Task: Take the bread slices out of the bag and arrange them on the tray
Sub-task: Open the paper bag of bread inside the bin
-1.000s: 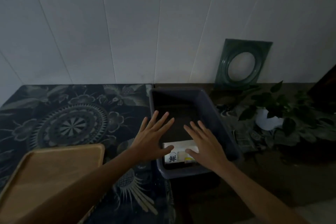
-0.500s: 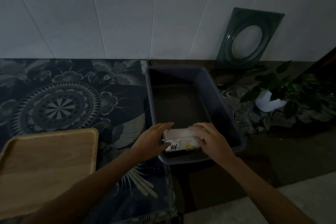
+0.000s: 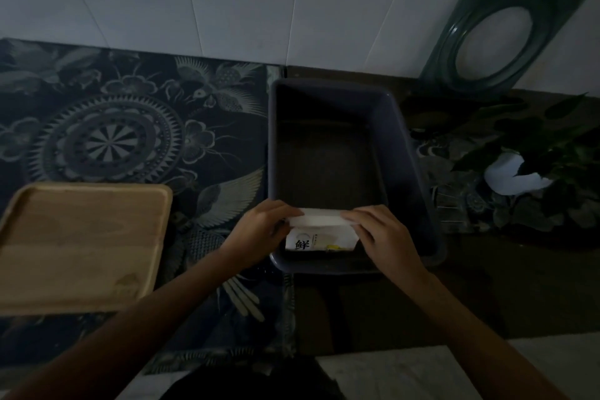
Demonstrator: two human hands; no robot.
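- Change from one second ago: both hands were then spread flat and open above the bag; both are now closed on its top edge. The view has also tipped further down, so the tray shows more fully.
- Change from half a second ago: the hands gripped the bag's ends; the fingers now pinch along the upper flap, which is pulled flatter between them.
- Left hand (image 3: 259, 230): fingers curled, thumb and fingertips pinching the left end of the bag's white top flap. Grasping the bag.
- Right hand (image 3: 380, 237): fingers curled over the right end of the same flap, knuckles up. Grasping the bag.
- Bag (image 3: 319, 234): white, printed with a black character and a yellow mark on its near face. It sits at the near end of the bin (image 3: 406, 153), against the near wall. Long axis runs left to right; printed face points toward the camera, flap uppermost. Whether it rests on the bin floor or is lifted cannot be told.
- Bread slices: not visible; the bag's contents are hidden.
- Tray (image 3: 81, 243): wooden, bare, on the patterned cloth (image 3: 113, 140) on the table, well left of the bin.
- Lighting is dim; fine detail of the grip is unclear.
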